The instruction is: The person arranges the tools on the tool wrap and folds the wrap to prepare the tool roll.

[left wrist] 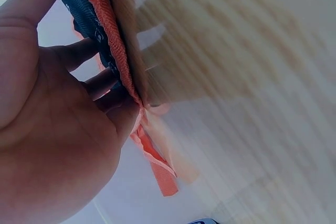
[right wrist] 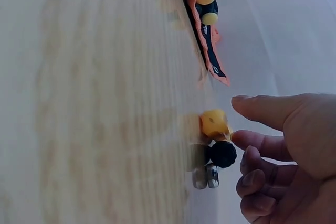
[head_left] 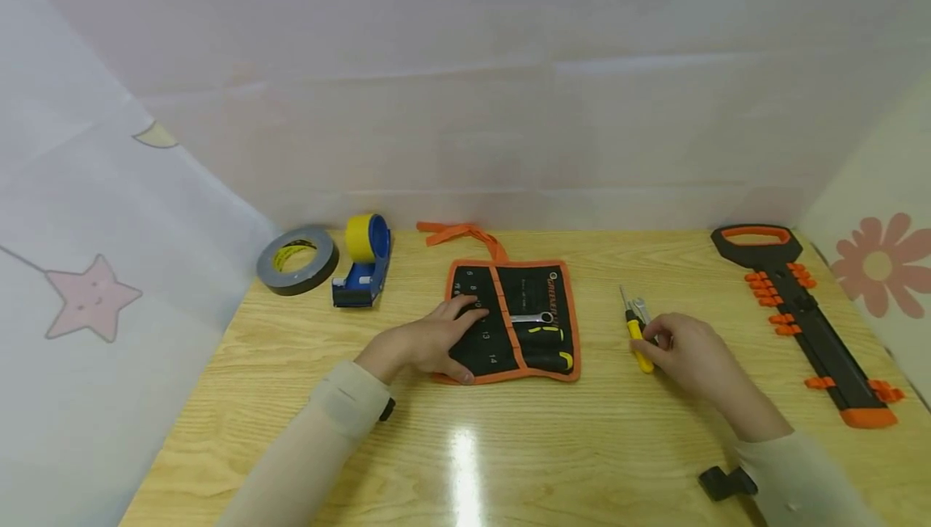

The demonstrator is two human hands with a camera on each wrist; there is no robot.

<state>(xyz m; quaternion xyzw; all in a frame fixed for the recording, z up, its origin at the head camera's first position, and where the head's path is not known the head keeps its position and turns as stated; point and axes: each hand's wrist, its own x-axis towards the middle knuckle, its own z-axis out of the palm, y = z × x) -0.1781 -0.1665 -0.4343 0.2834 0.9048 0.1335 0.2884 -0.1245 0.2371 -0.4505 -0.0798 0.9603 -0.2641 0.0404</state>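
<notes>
My left hand rests with spread fingers on the left part of a black tool pouch with orange trim. A combination wrench and several yellow-ended tools stick out of its pockets. On the table to the right lies a screwdriver with a yellow handle, beside a small wrench and a tool with a round black end. My right hand is right at these tools. In the right wrist view its thumb stands apart from the yellow handle, while the index fingertip is close against it.
Behind the pouch trails its orange tie strap. A grey tape roll and a blue tape dispenser with yellow tape stand at the back left. At the right lies a long black rack with orange clips. A draped sheet borders the table.
</notes>
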